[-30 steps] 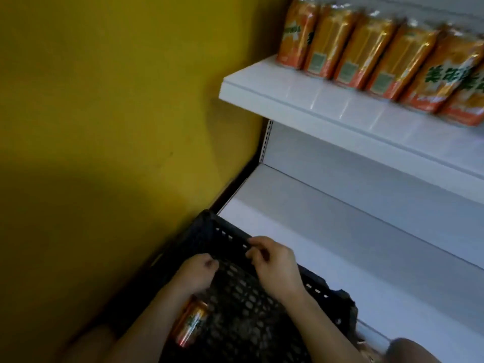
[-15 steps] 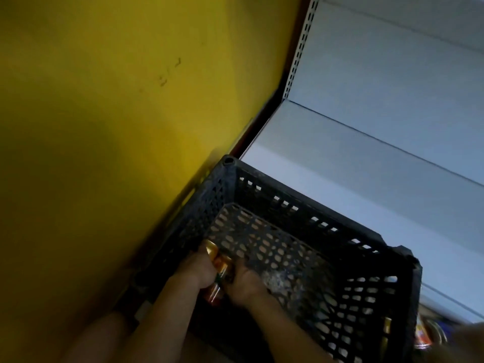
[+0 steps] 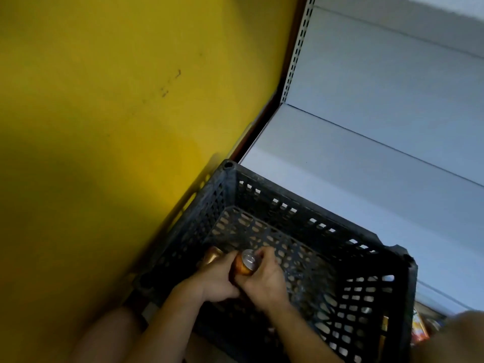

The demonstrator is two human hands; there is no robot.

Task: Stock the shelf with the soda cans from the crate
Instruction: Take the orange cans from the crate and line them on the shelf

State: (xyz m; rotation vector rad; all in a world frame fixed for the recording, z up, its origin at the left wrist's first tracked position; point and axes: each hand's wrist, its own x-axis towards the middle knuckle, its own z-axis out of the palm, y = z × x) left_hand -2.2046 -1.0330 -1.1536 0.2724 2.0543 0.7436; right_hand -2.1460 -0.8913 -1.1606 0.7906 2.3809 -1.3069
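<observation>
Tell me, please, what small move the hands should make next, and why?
Probably lift both cans up out of the crate toward the white shelf. The left hand grips one can, the right hand grips another can, both are inside the crate, and the shelf beyond looks bare.

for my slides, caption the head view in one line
Each hand grips a can inside the crate beside a shelf.
</observation>
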